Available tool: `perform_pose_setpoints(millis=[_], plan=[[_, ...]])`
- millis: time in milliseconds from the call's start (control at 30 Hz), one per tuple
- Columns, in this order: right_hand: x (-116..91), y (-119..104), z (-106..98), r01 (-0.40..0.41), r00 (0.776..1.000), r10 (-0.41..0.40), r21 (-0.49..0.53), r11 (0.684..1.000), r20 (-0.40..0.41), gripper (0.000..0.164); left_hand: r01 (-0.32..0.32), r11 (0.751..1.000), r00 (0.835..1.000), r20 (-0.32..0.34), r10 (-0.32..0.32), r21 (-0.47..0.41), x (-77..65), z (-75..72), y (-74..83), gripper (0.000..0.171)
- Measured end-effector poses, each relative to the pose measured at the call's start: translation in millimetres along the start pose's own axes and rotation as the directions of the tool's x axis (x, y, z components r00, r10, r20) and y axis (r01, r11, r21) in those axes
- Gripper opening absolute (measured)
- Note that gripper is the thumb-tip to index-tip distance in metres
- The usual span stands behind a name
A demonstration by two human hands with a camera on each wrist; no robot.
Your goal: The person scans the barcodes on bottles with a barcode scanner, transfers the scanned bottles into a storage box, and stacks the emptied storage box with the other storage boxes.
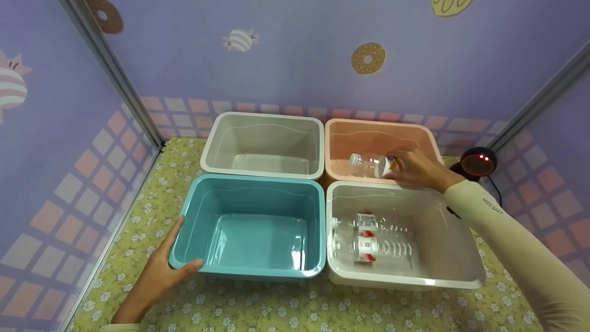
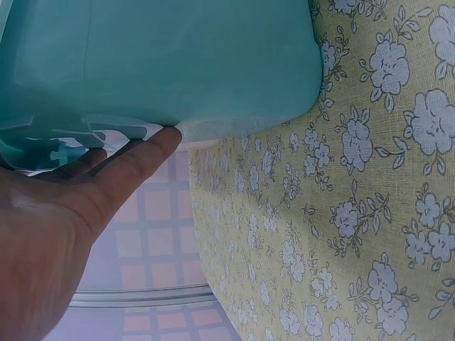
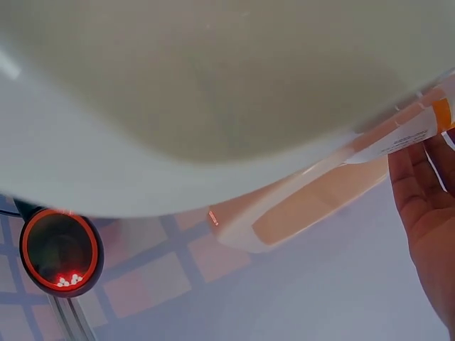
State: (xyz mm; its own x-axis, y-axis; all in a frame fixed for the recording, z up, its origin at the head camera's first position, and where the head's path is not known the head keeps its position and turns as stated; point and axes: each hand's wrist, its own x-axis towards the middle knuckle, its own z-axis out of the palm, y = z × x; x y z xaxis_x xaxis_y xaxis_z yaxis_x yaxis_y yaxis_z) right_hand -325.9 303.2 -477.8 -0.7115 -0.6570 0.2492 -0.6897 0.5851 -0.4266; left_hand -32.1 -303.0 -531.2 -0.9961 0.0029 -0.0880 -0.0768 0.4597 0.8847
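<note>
In the head view my right hand (image 1: 417,168) grips a clear plastic bottle (image 1: 371,165) with a white and orange label. The bottle lies sideways over the orange bin (image 1: 382,123), its white cap pointing left. The right wrist view shows my fingers (image 3: 416,181) against the label (image 3: 398,141). My left hand (image 1: 159,269) rests at the near left corner of the blue bin (image 1: 258,272), thumb by the front rim. Its fairly straight fingers (image 2: 142,160) touch the bin's outer wall in the left wrist view. Two clear bottles (image 1: 366,249) with red and white labels lie in the near right bin (image 1: 442,230).
A pale grey bin (image 1: 272,117) stands behind the blue one. The bins sit close together on a flowered cloth (image 1: 249,309). A round dark device (image 1: 479,163) with red lights stands right of the orange bin. Purple patterned walls (image 1: 295,69) enclose the back and sides.
</note>
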Motion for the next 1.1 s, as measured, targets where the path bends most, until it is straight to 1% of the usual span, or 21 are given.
perform_pose_setpoints(millis=[67, 167, 233, 367, 433, 600, 800, 933, 1100], plan=[[-3, -1, -2, -0.046, 0.999, 0.046, -0.002, 0.999, 0.005, 0.043, -0.007, 1.000, 1.000, 0.000, 0.007, 0.006, 0.4, -0.1, -0.2, 0.108], [-6, -3, -5, -0.087, 0.996, 0.087, -0.013, 0.996, 0.000, 0.047, -0.011, 1.000, 1.000, 0.003, 0.011, 0.008, 1.2, -0.4, -0.3, 0.108], [-8, -6, -7, -0.098, 0.995, 0.098, -0.024, 0.995, -0.001, 0.047, -0.011, 1.000, 1.000, 0.007, 0.011, 0.006, 1.6, -0.8, -0.1, 0.108], [-10, -12, -11, -0.103, 0.995, 0.103, -0.011, 0.995, -0.015, 0.043, -0.010, 1.000, 1.000, 0.013, 0.010, 0.017, 1.5, -1.8, 0.6, 0.108], [-11, -16, -12, -0.092, 0.995, 0.092, 0.006, 0.996, -0.022, 0.042, -0.009, 0.999, 1.000, 0.014, 0.008, 0.031, 0.9, -2.3, 0.8, 0.109], [-14, -26, -13, -0.046, 0.998, 0.047, 0.032, 0.998, -0.042, 0.038, -0.012, 0.999, 1.000, 0.005, 0.012, 0.032, -0.1, -1.5, 0.8, 0.107], [-20, -37, -10, -0.017, 0.998, 0.020, 0.046, 0.999, -0.068, 0.039, -0.011, 0.999, 1.000, 0.004, 0.011, 0.040, 0.2, -0.7, 0.2, 0.108], [-24, -45, -6, 0.014, 0.996, -0.010, 0.045, 0.999, -0.091, 0.035, 0.000, 1.000, 1.000, 0.014, -0.001, 0.031, 0.2, -1.0, -0.9, 0.109], [-29, -55, 1, 0.076, 0.990, -0.075, 0.012, 0.997, -0.119, 0.030, 0.014, 1.000, 1.000, 0.017, -0.014, 0.019, 0.3, -1.1, -1.6, 0.110]])
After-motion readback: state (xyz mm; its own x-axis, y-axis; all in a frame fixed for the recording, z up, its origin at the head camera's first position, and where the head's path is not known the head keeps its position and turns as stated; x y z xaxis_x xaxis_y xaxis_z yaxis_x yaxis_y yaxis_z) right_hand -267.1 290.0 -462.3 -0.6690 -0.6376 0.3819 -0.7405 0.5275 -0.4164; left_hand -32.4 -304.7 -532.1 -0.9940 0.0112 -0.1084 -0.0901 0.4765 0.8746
